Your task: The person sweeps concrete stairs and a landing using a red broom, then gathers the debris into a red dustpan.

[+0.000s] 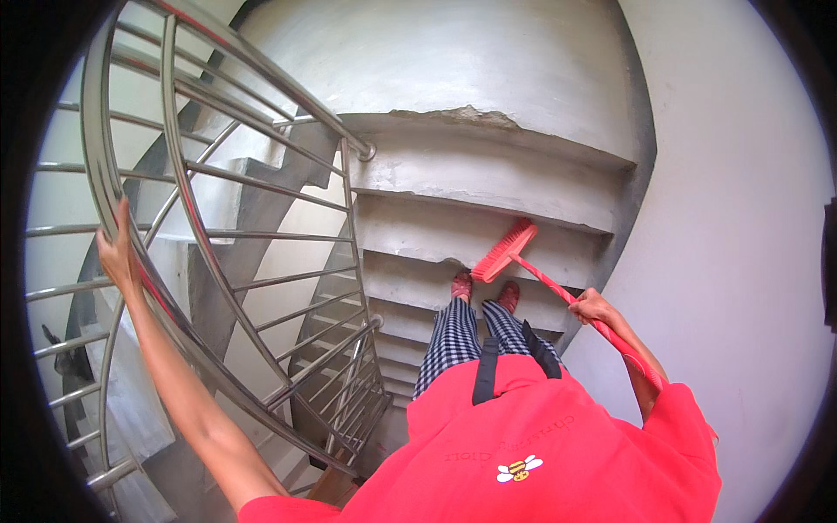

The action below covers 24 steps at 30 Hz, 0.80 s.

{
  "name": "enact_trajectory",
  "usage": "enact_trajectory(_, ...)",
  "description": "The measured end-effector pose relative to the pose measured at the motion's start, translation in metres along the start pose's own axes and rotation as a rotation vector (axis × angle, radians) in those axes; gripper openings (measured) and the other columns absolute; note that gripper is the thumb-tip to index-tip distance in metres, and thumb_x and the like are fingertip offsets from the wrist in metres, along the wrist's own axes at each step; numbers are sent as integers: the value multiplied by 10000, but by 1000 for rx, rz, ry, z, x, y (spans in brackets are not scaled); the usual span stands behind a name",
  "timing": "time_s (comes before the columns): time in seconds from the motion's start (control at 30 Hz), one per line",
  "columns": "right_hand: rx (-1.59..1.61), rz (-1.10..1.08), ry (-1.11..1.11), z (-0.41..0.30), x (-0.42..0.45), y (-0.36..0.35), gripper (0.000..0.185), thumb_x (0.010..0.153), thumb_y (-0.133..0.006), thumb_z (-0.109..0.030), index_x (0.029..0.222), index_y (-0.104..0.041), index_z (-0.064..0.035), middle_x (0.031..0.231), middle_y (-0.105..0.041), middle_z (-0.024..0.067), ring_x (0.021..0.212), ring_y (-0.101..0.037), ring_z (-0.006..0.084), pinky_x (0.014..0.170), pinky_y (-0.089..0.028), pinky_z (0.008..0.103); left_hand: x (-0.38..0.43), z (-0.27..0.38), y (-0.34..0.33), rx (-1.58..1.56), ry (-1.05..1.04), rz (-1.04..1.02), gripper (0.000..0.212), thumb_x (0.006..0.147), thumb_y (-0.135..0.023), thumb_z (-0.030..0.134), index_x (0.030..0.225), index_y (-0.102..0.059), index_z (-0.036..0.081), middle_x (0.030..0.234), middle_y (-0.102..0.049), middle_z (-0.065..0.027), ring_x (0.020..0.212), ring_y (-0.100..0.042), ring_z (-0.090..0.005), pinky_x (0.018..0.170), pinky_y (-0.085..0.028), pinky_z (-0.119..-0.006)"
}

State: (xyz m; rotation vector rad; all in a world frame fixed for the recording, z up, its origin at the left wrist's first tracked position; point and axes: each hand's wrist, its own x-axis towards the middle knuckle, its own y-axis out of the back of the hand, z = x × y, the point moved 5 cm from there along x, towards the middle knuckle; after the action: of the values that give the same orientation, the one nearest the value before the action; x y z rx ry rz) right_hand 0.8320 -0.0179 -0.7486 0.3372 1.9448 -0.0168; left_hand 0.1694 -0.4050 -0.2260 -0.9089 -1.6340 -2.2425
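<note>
My right hand (pixel 592 306) is closed around the red patterned handle of a broom (pixel 505 252). The broom's red bristled head rests tilted on a concrete stair step (pixel 418 229), just ahead of my feet in red shoes (pixel 461 285). At the left, my left hand (pixel 119 252) lies on the curved stainless steel handrail (pixel 153 274), thumb and fingers spread over it; how firmly it grips cannot be told. The far end of the broom handle passes along my right forearm and is partly hidden by my sleeve.
Steel railing bars (pixel 281 189) run along the left side of the stairs. Above the steps lies a landing (pixel 484 59) with a chipped edge (pixel 480 116). A pale wall (pixel 726 216) with a dark painted base borders the right. More stairs show through the railing and below my feet.
</note>
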Motion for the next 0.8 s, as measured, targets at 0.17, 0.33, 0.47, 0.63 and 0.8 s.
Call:
enact_trajectory(0.17,13,7,35,15,-14,5,192,780,-613,-99,649,-579,37,526,-531,68,420,-513,138,392,-413,279,-51,-5,11,76,10,0,958,640,-619,716,1126,-545,-106,1078,-598,-275,1034,-571,-372,909,-409,-402)
enact_trajectory(0.33,80,-12,71,-1,-14,-5,216,783,-616,-110,621,-571,26,513,-526,61,409,-504,127,382,-399,263,-50,-8,6,212,37,48,1027,615,-619,734,1151,-522,-137,1083,-586,-296,1041,-558,-397,911,-410,-408)
enact_trajectory(0.47,149,-2,47,4,-5,-5,209,785,-617,-108,629,-576,25,514,-527,50,405,-499,120,373,-400,261,-52,8,2,189,108,-61,1051,614,-608,743,1188,-502,-131,1094,-576,-308,1051,-548,-416,913,-409,-414)
enact_trajectory(0.63,208,45,-4,36,-12,20,206,786,-621,-104,634,-575,26,518,-527,55,404,-495,119,369,-399,259,-44,-15,0,273,-46,35,998,635,-564,755,1187,-531,-76,1100,-568,-315,1035,-545,-435,897,-414,-429)
enact_trajectory(0.8,449,113,-59,86,-27,44,208,778,-589,-67,598,-545,28,508,-508,59,391,-476,116,346,-364,255,-43,-13,0,307,22,38,969,651,-551,747,1151,-555,-82,1090,-584,-291,1021,-553,-428,889,-417,-429)
